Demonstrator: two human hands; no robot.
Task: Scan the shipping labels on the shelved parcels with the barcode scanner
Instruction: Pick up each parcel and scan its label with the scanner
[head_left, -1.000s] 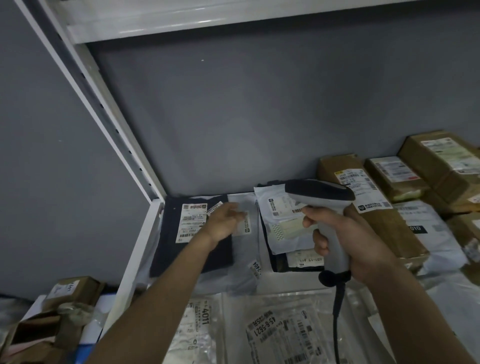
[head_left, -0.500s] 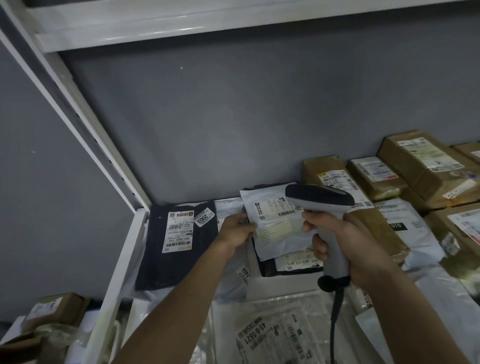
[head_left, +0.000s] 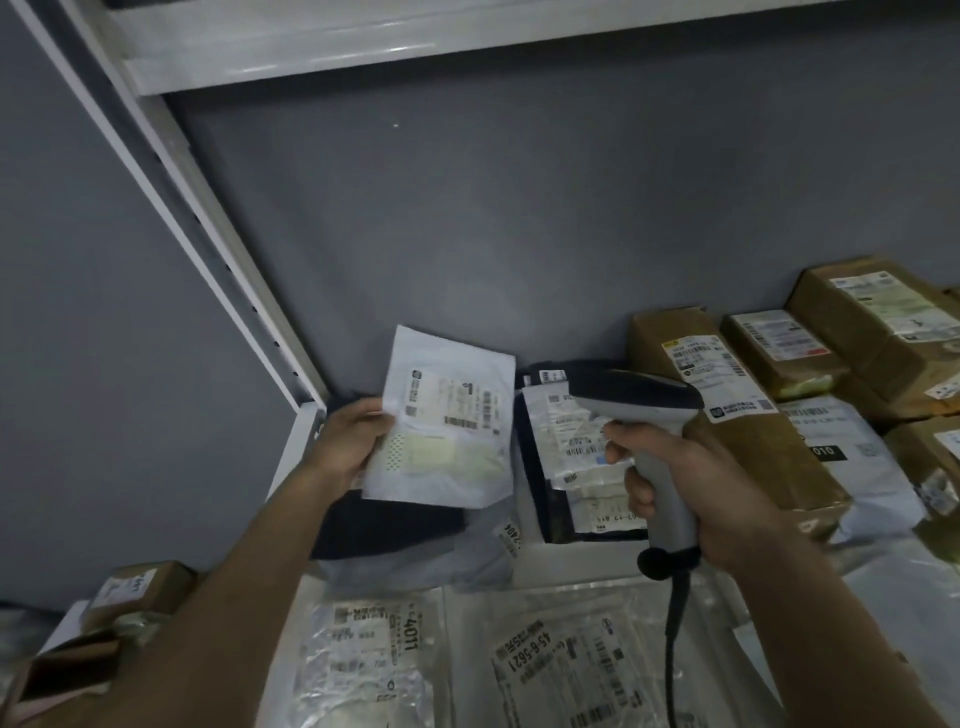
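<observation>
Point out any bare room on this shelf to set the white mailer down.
Hardly any bare shelf shows. The left hand holds the white mailer over a dark parcel by the upright post. Brown boxes crowd the right; clear bags cover the front. Only stacking looks possible.

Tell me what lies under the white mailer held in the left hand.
Under the white mailer, a dark parcel shows below its lower edge, with a grey bag beneath. Their labels are covered.

My white mailer (head_left: 441, 415) is smooth, faintly glossy plastic; the scanner (head_left: 644, 415) matt plastic; boxes (head_left: 737, 441) rough brown cardboard under shiny tape; shelf frame (head_left: 291, 36) painted metal.
</observation>
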